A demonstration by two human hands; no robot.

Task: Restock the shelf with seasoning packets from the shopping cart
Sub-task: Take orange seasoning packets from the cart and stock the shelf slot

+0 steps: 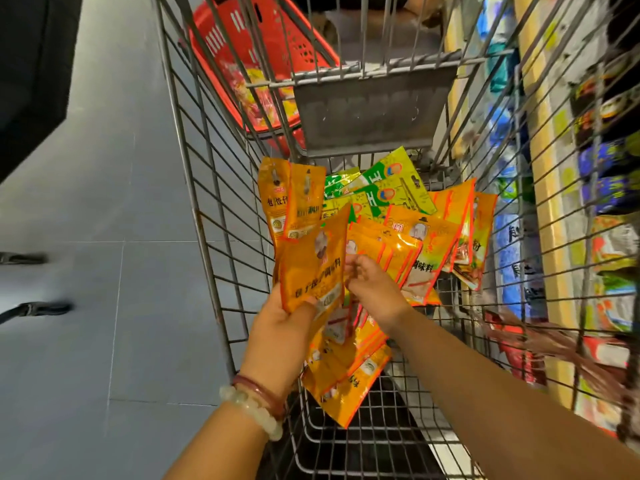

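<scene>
Orange packet [313, 271] pinched in my left hand [277, 327], right hand [375, 289] fingers curled onto the next in the shopping cart [207, 237] pile — still gathering, I judge — next, lift a handful toward the shelf [554, 174].

Dim light, foil glare, blurred right edge, wide-angle bending at borders.

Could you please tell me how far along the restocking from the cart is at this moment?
Early: the left hand grips an orange packet and the right hand reaches into the pile. Many orange packets and green packets remain in the shopping cart; none is going onto the shelf yet.
</scene>
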